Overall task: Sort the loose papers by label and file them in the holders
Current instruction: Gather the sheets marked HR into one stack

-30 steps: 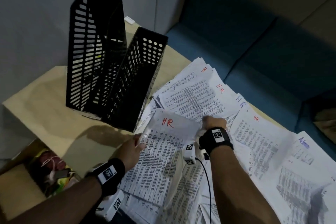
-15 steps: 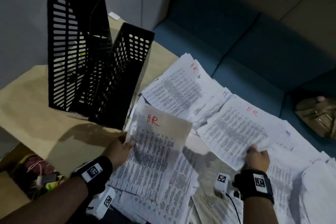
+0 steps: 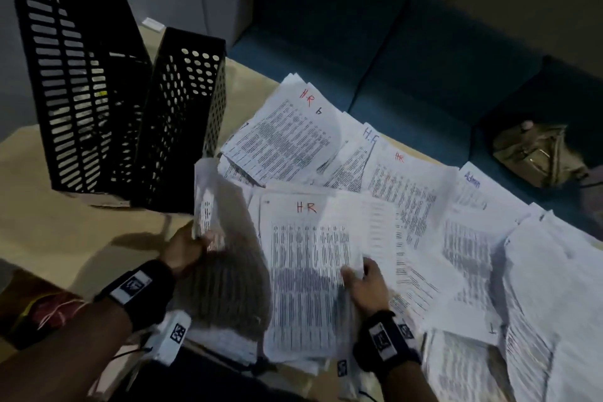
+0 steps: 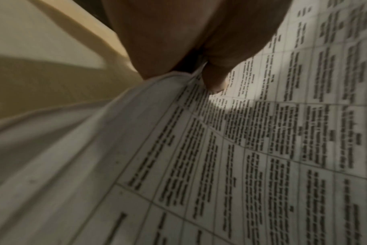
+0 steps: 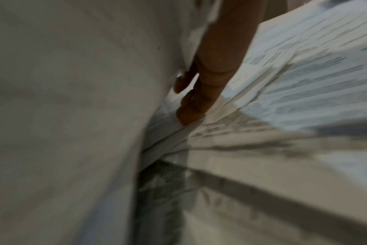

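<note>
Two black perforated holders, a tall one [image 3: 75, 81] and a lower one [image 3: 186, 114], stand at the table's left. Loose printed sheets cover the right side, most marked HR in red. My left hand [image 3: 204, 238] pinches the edge of a sheet [image 3: 208, 199] that curls upward beside the lower holder; the left wrist view shows my left hand [image 4: 197, 73] with thumb and fingers clamped on that sheet [image 4: 262, 149]. My right hand [image 3: 355, 271] pinches the lower edge of another sheet [image 3: 352, 225] lying across a flat HR sheet [image 3: 306, 271]. In the right wrist view my right hand [image 5: 189, 99] has curled fingers behind paper.
A sheet marked Admin [image 3: 473, 179] lies at the right among the pile. The wooden table [image 3: 65, 232] is bare in front of the holders. A blue sofa [image 3: 424, 75] with a tan bag [image 3: 538, 157] sits behind. Wires lie below the table's left edge [image 3: 49, 307].
My right hand moved left from the right-hand pile to the centre with a sheet. The left hand's sheet has curled up on edge, and an HR sheet now lies flat between the hands.
</note>
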The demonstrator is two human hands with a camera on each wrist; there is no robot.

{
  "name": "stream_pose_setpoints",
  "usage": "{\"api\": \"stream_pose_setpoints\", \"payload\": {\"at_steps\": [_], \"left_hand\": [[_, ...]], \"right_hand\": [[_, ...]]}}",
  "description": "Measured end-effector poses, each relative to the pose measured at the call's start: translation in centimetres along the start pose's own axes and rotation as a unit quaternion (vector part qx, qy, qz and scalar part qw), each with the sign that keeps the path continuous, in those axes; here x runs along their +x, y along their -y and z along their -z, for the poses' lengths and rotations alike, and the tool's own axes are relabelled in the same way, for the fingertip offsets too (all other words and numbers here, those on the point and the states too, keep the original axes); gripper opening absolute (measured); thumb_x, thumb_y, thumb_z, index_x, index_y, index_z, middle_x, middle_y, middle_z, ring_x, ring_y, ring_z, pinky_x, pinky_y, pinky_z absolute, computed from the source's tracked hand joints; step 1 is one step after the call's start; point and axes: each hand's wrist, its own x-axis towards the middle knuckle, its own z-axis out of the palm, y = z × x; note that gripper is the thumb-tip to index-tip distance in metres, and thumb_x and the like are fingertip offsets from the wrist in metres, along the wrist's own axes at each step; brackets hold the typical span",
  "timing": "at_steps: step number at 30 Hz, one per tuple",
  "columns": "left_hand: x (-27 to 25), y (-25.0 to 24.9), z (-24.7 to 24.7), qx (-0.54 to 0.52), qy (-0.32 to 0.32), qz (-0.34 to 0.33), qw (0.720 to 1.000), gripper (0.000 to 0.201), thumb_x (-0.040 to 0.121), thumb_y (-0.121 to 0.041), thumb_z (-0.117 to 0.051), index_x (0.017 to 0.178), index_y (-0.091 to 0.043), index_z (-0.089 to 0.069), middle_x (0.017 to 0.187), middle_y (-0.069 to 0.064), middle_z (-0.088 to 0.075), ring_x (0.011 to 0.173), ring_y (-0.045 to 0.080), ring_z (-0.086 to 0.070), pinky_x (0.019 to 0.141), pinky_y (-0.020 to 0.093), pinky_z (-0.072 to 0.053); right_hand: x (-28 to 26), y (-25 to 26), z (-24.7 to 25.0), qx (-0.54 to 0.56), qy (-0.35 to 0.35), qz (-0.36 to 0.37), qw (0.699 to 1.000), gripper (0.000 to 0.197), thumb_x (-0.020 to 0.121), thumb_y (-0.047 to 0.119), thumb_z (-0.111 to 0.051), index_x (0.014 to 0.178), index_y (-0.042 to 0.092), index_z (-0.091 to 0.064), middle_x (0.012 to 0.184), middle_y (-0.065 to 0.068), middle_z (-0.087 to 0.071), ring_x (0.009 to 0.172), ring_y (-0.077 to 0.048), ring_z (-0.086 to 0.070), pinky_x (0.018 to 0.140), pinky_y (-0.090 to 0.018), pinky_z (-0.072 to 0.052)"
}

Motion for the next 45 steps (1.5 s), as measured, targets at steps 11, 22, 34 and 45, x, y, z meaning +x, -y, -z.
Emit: {"api": "stream_pose_setpoints", "payload": {"at_steps": [11,22,34,45], "left_hand": [[0.6,1.1,-0.4,-0.015,-0.012,0.046,0.999,0.034,0.100,-0.023,-0.048,0.127,-0.004,-0.052,0.116,0.017,-0.063,0.096,0.027,-0.055,0.083,0.030,-0.040],[2.4,1.4,-0.9,-0.047,0.051,0.023,0.997,0.070,0.087,-0.056,-0.055,0.142,-0.017,-0.039,0.139,0.006,-0.053,0.123,0.029,-0.053,0.106,0.048,-0.041],[0.6,-3.9,-4.8,-0.156,0.096,0.013,0.983,0.089,0.087,-0.068,-0.037,0.146,-0.001,-0.030,0.148,0.000,-0.029,0.137,0.015,-0.029,0.113,0.028,-0.022],[1.1,-0.9,-6.3,-0.137,0.089,-0.019,0.986,0.026,0.091,-0.026,-0.064,0.116,-0.026,-0.056,0.096,-0.007,-0.068,0.094,0.020,-0.064,0.074,0.026,-0.048]], "right_hand": [[-1.0,6.8,2.7,0.081,-0.083,0.099,0.988,0.011,0.083,0.019,-0.071,0.090,0.015,-0.065,0.069,0.000,-0.068,0.065,-0.021,-0.064,0.065,-0.029,-0.052],[-2.3,13.7,15.8,0.216,-0.171,0.279,0.920,0.024,0.089,0.009,-0.063,0.112,0.012,-0.062,0.068,0.030,-0.068,0.062,0.017,-0.060,0.055,-0.004,-0.044],[3.2,5.6,-0.9,0.086,-0.002,0.114,0.990,0.037,0.089,0.035,-0.064,0.116,0.011,-0.060,0.104,0.001,-0.065,0.098,-0.020,-0.060,0.080,-0.028,-0.042],[3.1,4.8,-4.3,0.071,-0.053,0.069,0.994,0.033,0.096,0.035,-0.049,0.117,0.010,-0.051,0.097,-0.010,-0.066,0.089,-0.030,-0.063,0.074,-0.038,-0.053]]}}
